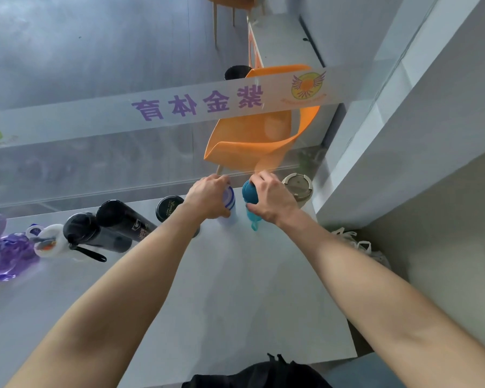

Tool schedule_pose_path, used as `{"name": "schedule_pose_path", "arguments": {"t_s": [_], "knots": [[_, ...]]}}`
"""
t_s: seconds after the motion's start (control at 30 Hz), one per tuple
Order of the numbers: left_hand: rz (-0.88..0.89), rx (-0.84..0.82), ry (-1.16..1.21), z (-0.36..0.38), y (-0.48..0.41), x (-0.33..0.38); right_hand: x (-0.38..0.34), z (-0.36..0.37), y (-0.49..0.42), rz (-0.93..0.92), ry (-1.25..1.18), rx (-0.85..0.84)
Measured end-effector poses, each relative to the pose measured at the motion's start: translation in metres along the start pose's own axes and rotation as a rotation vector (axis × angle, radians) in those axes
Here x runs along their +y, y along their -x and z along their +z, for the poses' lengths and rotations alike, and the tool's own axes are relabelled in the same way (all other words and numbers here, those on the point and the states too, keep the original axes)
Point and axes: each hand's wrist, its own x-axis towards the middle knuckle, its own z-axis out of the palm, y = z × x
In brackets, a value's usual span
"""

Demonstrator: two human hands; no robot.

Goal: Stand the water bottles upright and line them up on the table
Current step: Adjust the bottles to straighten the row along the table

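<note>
Head view: left hand (207,198) grips white bottle (230,207); right hand (272,200) grips teal bottle (249,193), both upright on table (235,289).

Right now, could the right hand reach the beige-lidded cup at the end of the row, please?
Probably yes: the beige-lidded cup stands just beyond the right hand, nothing between them. But that hand is gripping the teal bottle, so it must let go first.

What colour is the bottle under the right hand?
Teal, seen in the head view: the bottle under the right hand.
</note>
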Motion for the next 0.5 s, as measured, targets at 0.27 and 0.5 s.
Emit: {"name": "schedule_pose_path", "arguments": {"t_s": [0.27,0.5], "knots": [[-0.003,-0.01,-0.078,-0.01,0.017,-0.037,-0.023,0.0,-0.004,-0.108,0.102,0.137],[-0.127,-0.009,-0.011,-0.001,0.047,-0.101,-0.08,0.022,-0.013,-0.136,0.111,-0.137]]}}
